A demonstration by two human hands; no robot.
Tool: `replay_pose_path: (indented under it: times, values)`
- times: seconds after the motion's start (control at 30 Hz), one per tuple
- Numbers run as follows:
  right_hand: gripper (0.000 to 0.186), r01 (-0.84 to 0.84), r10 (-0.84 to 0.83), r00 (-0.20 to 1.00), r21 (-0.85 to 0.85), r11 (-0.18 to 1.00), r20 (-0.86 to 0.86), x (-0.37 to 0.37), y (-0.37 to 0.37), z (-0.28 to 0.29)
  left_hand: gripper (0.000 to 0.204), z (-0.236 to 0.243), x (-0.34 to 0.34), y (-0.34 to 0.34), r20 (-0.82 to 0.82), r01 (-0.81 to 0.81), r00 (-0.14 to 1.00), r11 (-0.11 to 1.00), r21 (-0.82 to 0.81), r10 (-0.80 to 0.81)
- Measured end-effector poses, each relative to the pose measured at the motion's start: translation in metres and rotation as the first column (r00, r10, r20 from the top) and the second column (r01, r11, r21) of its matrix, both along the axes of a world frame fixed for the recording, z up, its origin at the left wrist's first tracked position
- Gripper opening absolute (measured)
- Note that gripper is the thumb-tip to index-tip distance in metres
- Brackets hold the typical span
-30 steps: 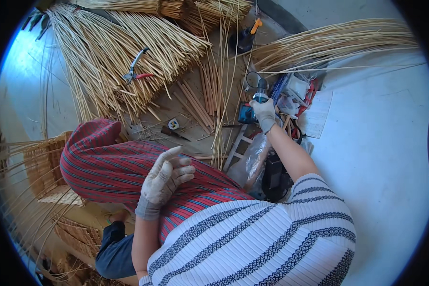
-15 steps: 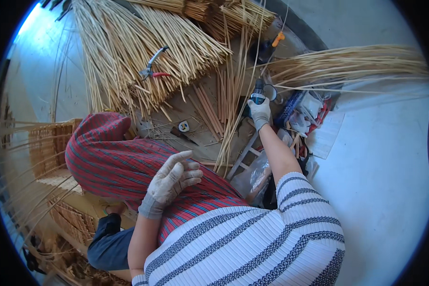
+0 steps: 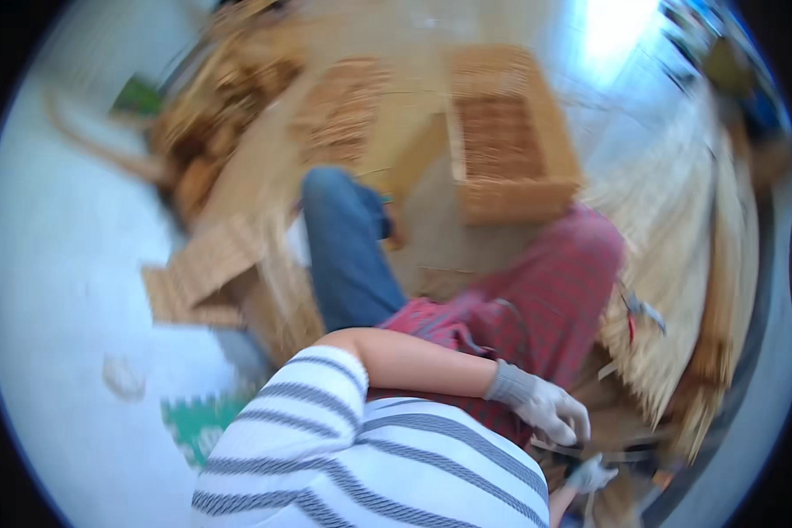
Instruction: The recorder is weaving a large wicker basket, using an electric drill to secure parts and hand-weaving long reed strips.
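Observation:
My left hand [image 3: 554, 410], in a pale glove, reaches rightward across my lap near the red striped cloth [image 3: 568, 268], its fingers loosely bent and apart, holding nothing visible. My right hand [image 3: 590, 475], also gloved, is farther down at the lower right, smeared by motion; I cannot make out what it holds or touches. Above the hands, red-handled pruning shears [image 3: 640, 312] lie on a pale bundle of rods [image 3: 664, 233]. My bent leg in blue trousers [image 3: 348, 255] is left of the cloth.
A woven box [image 3: 559, 176] stands ahead, with a flat woven panel [image 3: 343, 110] to its left. Tangled brown strips [image 3: 216, 132] and a folded woven piece [image 3: 202, 273] lie at left. A green mat [image 3: 198, 422] is at lower left. The picture is heavily blurred.
The view has swung round sharply: the box and legs are now ahead, the rod bundles at right. My left hand now points rightward; my right hand, earlier on a drill, is low and blurred.

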State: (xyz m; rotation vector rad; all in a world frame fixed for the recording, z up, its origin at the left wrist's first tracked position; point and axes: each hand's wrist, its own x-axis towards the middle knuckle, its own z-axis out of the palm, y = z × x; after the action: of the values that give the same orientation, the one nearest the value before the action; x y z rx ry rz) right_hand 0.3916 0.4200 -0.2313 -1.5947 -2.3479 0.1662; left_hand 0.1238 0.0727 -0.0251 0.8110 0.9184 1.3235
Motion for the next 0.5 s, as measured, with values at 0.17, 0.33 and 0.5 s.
replay_pose_path:
  times: [0.17, 0.33, 0.5]
  values:
    - [0.043, -0.605, 0.282, 0.621, -0.219, 0.765, -0.731, -0.162, -0.105, 0.112, 0.047, 0.033, -0.010, -0.086, 0.124, -0.313, 0.947, 0.936, 0.159, 0.296]
    - [0.033, -0.970, 0.486, 0.242, -0.197, 0.144, -0.840, -0.255, -0.288, 0.232, 0.049, 0.032, 0.007, -0.180, 0.236, -0.546, 0.834, 0.810, 0.215, 0.499]
    - [0.017, -0.815, 0.629, 0.122, -0.439, -0.377, -0.768, -0.284, -0.436, 0.274, 0.034, 0.035, 0.032, -0.268, 0.438, -0.710, 0.697, 0.633, 0.309, 0.568]
